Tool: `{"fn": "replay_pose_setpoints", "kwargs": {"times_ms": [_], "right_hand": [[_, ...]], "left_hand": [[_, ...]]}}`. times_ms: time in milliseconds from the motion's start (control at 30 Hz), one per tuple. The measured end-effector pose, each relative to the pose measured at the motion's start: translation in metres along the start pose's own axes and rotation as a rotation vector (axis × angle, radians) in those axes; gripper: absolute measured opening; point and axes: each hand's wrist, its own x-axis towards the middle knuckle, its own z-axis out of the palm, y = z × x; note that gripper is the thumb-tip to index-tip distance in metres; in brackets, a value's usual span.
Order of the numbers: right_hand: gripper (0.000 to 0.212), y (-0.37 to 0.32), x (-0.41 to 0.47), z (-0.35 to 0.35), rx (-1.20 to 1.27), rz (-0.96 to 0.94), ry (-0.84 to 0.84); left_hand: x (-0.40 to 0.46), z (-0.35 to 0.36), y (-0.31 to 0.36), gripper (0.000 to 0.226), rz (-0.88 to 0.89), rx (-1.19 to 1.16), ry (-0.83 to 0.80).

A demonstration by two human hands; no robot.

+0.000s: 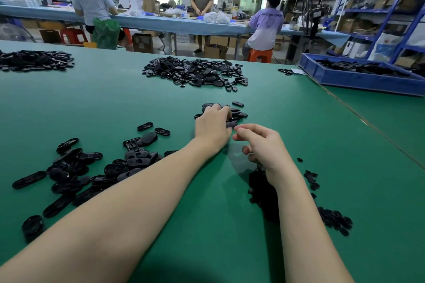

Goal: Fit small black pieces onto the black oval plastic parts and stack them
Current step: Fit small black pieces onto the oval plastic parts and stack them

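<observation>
Honestly barely dented: left hand (213,125) gripping oval part (231,124) mid-frame, right hand (262,147) curling loosely, contents unclear; unfitted pile (76,170) sitting lower left.

Head-worn view, down over table (115,103)

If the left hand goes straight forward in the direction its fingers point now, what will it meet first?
The left hand already reaches into the small cluster of oval parts, so it would likely push through those first. Beyond them lies bare green table, then the big pile. Depth is hard to judge.
</observation>
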Motion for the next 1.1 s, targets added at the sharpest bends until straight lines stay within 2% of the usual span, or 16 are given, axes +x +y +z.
{"fn": "replay_pose_setpoints", "kwargs": {"times_ms": [200, 400, 533, 600, 833, 967, 1100], "right_hand": [[0.008, 0.001, 0.0, 0.002, -0.014, 0.018, -0.01], [0.005, 0.001, 0.0, 0.006, -0.076, -0.003, -0.017], [0.007, 0.0, -0.003, 0.012, -0.172, -0.01, -0.053], [0.005, 0.0, -0.004, 0.015, -0.217, -0.017, -0.083], [0.007, -0.003, -0.007, 0.016, -0.4, -0.018, -0.163], [0.008, -0.004, -0.007, 0.013, -0.412, -0.013, -0.174], [0.009, -0.005, -0.007, 0.009, -0.407, 0.0, -0.178]], "left_hand": [[-0.03, -0.012, -0.004, 0.029, 0.008, -0.161, -0.01], [-0.05, -0.057, -0.027, 0.009, 0.087, -0.309, -0.162], [-0.053, -0.083, -0.044, 0.01, 0.015, -0.419, -0.157], [-0.053, -0.089, -0.053, 0.011, -0.026, -0.388, -0.2], [-0.056, -0.096, -0.071, 0.012, -0.108, -0.066, -0.369], [-0.059, -0.095, -0.07, 0.009, -0.126, -0.036, -0.46], [-0.06, -0.094, -0.065, 0.01, -0.115, -0.07, -0.463]]}}
